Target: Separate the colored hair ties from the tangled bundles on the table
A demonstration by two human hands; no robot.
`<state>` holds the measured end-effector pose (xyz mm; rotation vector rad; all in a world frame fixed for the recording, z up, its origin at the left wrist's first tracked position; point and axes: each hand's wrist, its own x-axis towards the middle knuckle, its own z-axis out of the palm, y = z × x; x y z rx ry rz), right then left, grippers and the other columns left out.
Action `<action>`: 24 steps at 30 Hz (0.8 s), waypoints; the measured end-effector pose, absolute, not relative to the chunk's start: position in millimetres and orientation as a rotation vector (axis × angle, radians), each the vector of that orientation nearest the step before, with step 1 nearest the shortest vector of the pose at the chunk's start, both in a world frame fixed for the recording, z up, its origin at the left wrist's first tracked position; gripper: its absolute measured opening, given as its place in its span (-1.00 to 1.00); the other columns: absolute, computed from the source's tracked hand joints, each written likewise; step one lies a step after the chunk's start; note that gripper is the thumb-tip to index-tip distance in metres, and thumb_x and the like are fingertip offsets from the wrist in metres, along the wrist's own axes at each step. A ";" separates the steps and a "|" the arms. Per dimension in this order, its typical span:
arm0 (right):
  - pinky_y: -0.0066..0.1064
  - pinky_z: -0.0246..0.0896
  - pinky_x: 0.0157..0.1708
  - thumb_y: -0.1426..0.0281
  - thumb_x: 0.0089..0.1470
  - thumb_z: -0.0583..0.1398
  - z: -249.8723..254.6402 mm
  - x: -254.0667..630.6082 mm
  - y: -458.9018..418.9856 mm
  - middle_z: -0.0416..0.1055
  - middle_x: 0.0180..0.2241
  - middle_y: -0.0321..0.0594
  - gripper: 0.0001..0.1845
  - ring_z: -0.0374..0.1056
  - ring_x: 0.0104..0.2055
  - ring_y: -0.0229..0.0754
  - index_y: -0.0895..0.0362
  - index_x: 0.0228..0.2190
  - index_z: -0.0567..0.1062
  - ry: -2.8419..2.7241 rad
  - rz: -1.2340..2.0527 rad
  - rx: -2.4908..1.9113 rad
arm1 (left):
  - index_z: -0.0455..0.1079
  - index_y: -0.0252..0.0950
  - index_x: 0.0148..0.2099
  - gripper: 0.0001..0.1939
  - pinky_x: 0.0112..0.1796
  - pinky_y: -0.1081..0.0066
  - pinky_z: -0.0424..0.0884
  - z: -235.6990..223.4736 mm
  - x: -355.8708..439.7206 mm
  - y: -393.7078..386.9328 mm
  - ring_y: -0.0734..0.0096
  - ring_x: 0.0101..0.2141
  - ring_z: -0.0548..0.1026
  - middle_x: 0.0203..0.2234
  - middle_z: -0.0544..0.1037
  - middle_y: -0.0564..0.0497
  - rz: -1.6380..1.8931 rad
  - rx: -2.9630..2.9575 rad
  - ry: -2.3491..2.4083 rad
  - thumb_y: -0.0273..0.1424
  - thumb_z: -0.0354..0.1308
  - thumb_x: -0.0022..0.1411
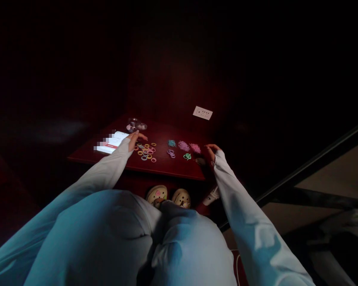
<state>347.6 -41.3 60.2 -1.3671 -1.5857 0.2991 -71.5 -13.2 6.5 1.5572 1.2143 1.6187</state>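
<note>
A low dark-red table (pixel 164 169) carries several small coloured elastic rings (pixel 146 151) scattered at its left middle. To their right lie sorted little heaps: a teal one (pixel 171 143), a pink one (pixel 183 145), a brighter pink one (pixel 195 148), purple rings (pixel 171 153) and green rings (pixel 187 156). My left hand (pixel 135 140) rests at the edge of the scattered rings, fingers stretched toward them, holding nothing I can see. My right hand (pixel 211 153) hovers at the table's right edge with fingers curled; what they hold, if anything, is too dark to make out.
A white card or booklet (pixel 111 143) lies at the table's left. A clear round container with a lid (pixel 135 125) stands at the back. A white wall socket (pixel 202 113) is behind. My knees and light shoes (pixel 168 196) are below the table front.
</note>
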 end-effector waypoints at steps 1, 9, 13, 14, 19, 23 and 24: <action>-0.39 0.35 -0.30 -0.05 0.11 0.27 62.2 322.4 -33.4 0.57 -0.33 -0.17 -0.56 0.43 -0.32 -0.17 0.07 -0.29 0.58 -1.642 0.318 -1.299 | 0.55 -0.21 -0.41 -0.26 0.04 0.13 0.56 7.8 -72.8 -12.9 0.07 -0.08 0.64 -0.19 0.73 -0.14 1.601 1.548 1.214 0.23 -0.17 0.40; -0.39 0.35 -0.15 0.37 0.10 0.28 19.3 147.1 -12.1 0.55 -0.34 -0.27 -0.89 0.41 -0.29 -0.20 0.08 -0.32 0.63 -2.029 0.411 -1.058 | 0.61 -0.19 -0.33 -0.15 0.26 0.04 0.41 11.1 -72.0 -19.1 -0.06 0.11 0.58 -0.12 0.74 -0.14 1.520 1.477 1.117 0.39 -0.20 0.31; -0.34 0.36 -0.07 0.41 0.12 0.25 -5.8 132.2 -16.3 0.53 -0.29 -0.23 -0.85 0.41 -0.24 -0.17 0.09 -0.28 0.65 -2.047 0.376 -1.070 | 0.60 -0.21 -0.19 -0.29 0.22 0.04 0.45 4.9 -68.9 -20.1 -0.05 0.14 0.54 -0.03 0.69 -0.16 1.527 1.539 1.225 0.23 -0.14 0.38; -0.33 0.37 -0.05 0.41 0.13 0.23 -8.2 134.2 -15.9 0.53 -0.28 -0.22 -0.83 0.41 -0.24 -0.17 0.09 -0.27 0.65 -2.044 0.367 -1.081 | 0.58 -0.21 -0.16 -0.40 0.19 0.05 0.47 2.3 -69.7 -21.6 -0.03 0.15 0.53 0.01 0.67 -0.16 1.538 1.609 1.283 0.14 -0.09 0.39; -0.32 0.36 -0.04 0.42 0.19 0.16 -7.6 149.5 -7.6 0.50 -0.29 -0.21 -0.75 0.38 -0.24 -0.15 0.10 -0.21 0.65 -1.956 0.307 -1.201 | 0.51 -0.20 -0.03 -0.74 0.19 0.15 0.43 -11.7 -81.7 -38.0 0.09 0.09 0.49 0.05 0.55 -0.13 1.420 2.203 1.472 -0.35 0.10 0.28; -0.34 0.34 -0.02 0.43 0.23 0.17 -3.8 145.4 -8.4 0.45 -0.24 -0.19 -0.76 0.36 -0.19 -0.15 0.10 -0.14 0.63 -2.103 0.315 -1.138 | 0.47 -0.23 -0.13 -0.83 -0.02 0.18 0.48 -16.7 -92.1 -42.6 0.03 -0.06 0.49 -0.07 0.50 -0.16 1.129 2.264 1.797 -0.40 0.19 0.19; -0.35 0.33 -0.02 0.43 0.25 0.17 -2.5 142.1 -10.1 0.43 -0.22 -0.18 -0.76 0.36 -0.17 -0.14 0.10 -0.13 0.62 -2.160 0.322 -1.103 | 0.46 -0.23 -0.16 -0.86 -0.07 0.20 0.47 -16.6 -94.2 -40.9 0.03 -0.09 0.48 -0.09 0.49 -0.16 1.066 2.252 1.862 -0.38 0.22 0.18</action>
